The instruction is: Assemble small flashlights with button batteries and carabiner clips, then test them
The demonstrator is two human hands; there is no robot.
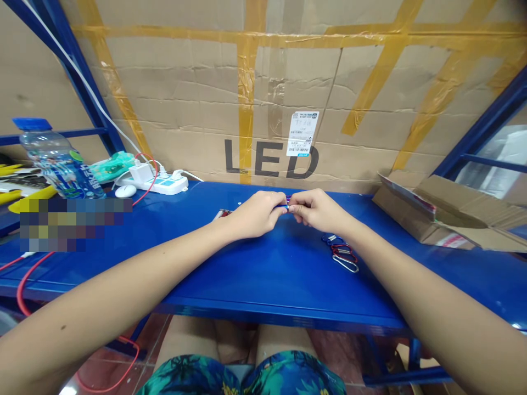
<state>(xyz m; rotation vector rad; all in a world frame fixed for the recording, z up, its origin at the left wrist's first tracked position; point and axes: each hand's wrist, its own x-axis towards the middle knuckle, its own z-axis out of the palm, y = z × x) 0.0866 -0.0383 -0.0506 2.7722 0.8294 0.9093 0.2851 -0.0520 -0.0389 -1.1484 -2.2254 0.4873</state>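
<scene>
My left hand (259,213) is closed, with thumb and fingers pinching a small shiny blue piece that looks like a carabiner (282,207). Against its right end, the fingers of my right hand (315,211) are pinched together. Fingers cover most of the piece. A purple bit (289,197) shows just behind, between the hands. By my right forearm lie several carabiners in a row, among them a blue one (332,240), a red one (344,253) and a silver one (346,264). Red and silver items (223,213) are partly hidden behind my left wrist.
An open cardboard box (428,230) sits at the right of the blue table (263,274). On the left stand a bottle (61,162), a white power strip (164,184) and red cables (25,288). A large taped carton (185,99) rises behind the table.
</scene>
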